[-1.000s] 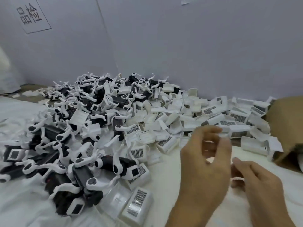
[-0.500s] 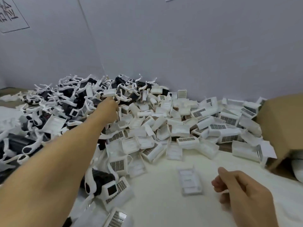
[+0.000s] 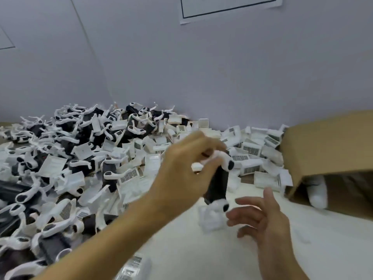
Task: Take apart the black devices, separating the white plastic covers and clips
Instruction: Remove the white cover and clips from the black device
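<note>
My left hand [image 3: 187, 164] grips the top of a black device [image 3: 219, 182] by its white clip, and the device hangs upright above the white table [image 3: 201, 251], blurred by motion. My right hand [image 3: 262, 217] hovers just below and right of it, fingers spread and holding nothing. A big pile of black devices with white clips [image 3: 60, 158] fills the left side. Separated white covers with barcode labels [image 3: 246, 156] lie heaped along the back wall, middle to right.
A brown cardboard box [image 3: 331, 150] lies on its side at the right, with white parts inside. A clear cover [image 3: 210, 219] lies flat on the table under the held device. The grey wall stands close behind the piles.
My left hand has come back from the pile with a black device in it, carrying it to the middle. My right hand has opened its fingers and risen toward the device.
</note>
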Demonstrator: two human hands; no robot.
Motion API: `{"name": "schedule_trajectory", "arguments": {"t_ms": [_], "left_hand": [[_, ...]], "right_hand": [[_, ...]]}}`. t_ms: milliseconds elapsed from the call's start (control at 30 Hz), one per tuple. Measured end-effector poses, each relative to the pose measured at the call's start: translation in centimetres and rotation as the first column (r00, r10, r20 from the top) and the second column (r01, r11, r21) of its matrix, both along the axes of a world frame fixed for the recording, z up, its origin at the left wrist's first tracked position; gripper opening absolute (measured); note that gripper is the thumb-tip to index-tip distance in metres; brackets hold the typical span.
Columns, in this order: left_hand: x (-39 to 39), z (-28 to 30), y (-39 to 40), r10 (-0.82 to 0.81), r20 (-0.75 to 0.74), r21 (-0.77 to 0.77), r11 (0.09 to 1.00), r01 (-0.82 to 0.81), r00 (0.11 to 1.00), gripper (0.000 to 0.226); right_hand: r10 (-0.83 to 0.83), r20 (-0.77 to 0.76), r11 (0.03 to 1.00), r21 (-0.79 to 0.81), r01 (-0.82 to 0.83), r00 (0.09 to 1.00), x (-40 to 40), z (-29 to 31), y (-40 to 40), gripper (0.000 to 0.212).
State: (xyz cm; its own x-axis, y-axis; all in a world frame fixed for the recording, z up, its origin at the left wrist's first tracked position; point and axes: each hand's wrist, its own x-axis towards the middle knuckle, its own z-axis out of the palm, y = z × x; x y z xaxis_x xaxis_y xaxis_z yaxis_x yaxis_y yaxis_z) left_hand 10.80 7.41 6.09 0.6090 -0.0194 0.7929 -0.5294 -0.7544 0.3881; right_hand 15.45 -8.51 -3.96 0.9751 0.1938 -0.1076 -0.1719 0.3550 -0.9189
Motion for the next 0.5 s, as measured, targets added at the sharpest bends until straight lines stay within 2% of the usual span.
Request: {"name": "schedule_trajectory", "arguments": {"t_ms": [33, 100, 167, 200, 233, 267, 300, 333, 367, 400, 433, 500], "left_hand": [[-0.6, -1.3, -2.3, -0.036, -0.021, 0.052, 0.998, 0.037, 0.999, 0.011], [-1.1, -4.0, -5.4, -0.073, -0.025, 0.214, 0.974, 0.077, 0.997, 0.017], [-1.5, -6.8, -6.5, -0.061, -0.020, 0.328, 0.942, 0.064, 0.998, 0.022], [-1.8, -8.0, -6.7, -0.042, -0.043, 0.298, 0.953, 0.053, 0.998, 0.024], [-2.2, -9.3, -6.6, -0.023, -0.063, 0.202, 0.979, 0.036, 0.998, 0.029], [-2.8, -10.3, -6.7, -0.004, -0.094, 0.037, 0.999, 0.008, 0.996, 0.034], [-3.4, -10.9, -6.7, 0.001, -0.131, -0.186, 0.982, -0.026, 0.991, 0.035], [-3.7, -11.1, -6.7, -0.020, -0.150, -0.445, 0.894, -0.050, 0.989, 0.028], [-3.6, -11.3, -6.4, -0.028, -0.136, -0.675, 0.734, -0.072, 0.990, 0.018], [-3.4, -11.2, -5.9, -0.016, -0.125, -0.821, 0.563, -0.094, 0.992, 0.008], [-3.1, -11.0, -5.3, -0.007, -0.148, -0.893, 0.431, -0.130, 0.989, 0.008], [-2.6, -10.6, -4.2, -0.133, -0.209, -0.958, 0.228, -0.175, 0.969, 0.025]], "right_hand": [[0.048, -0.059, 0.996, 0.078, -0.044, 0.997, 0.0, 0.2, -0.3, 0.084], [0.156, -0.075, 0.974, 0.178, -0.141, 0.985, 0.1, 0.2, -0.9, 0.081], [0.225, -0.014, 0.966, 0.136, -0.221, 0.974, 0.1, 0.2, -1.2, 0.069], [0.240, 0.005, 0.966, 0.096, -0.240, 0.971, -0.1, 0.2, -1.2, 0.066], [0.245, 0.031, 0.968, 0.053, -0.246, 0.969, -0.1, 0.1, -1.3, 0.068], [0.246, 0.067, 0.968, 0.023, -0.248, 0.967, -0.2, 0.2, -1.4, 0.068], [0.227, 0.115, 0.973, 0.010, -0.230, 0.967, -0.2, 0.2, -1.6, 0.061], [0.197, 0.167, 0.980, -0.013, -0.197, 0.966, -0.2, 0.1, -1.7, 0.051], [0.170, 0.222, 0.985, -0.055, -0.162, 0.960, -0.3, -0.1, -1.7, 0.047], [0.163, 0.278, 0.983, -0.128, -0.132, 0.947, -0.5, -0.2, -1.7, 0.053], [0.192, 0.333, 0.970, -0.205, -0.128, 0.923, -0.8, -0.4, -1.6, 0.063], [0.311, 0.438, 0.918, -0.369, -0.147, 0.844, -1.7, -0.8, -1.1, 0.076]]}}
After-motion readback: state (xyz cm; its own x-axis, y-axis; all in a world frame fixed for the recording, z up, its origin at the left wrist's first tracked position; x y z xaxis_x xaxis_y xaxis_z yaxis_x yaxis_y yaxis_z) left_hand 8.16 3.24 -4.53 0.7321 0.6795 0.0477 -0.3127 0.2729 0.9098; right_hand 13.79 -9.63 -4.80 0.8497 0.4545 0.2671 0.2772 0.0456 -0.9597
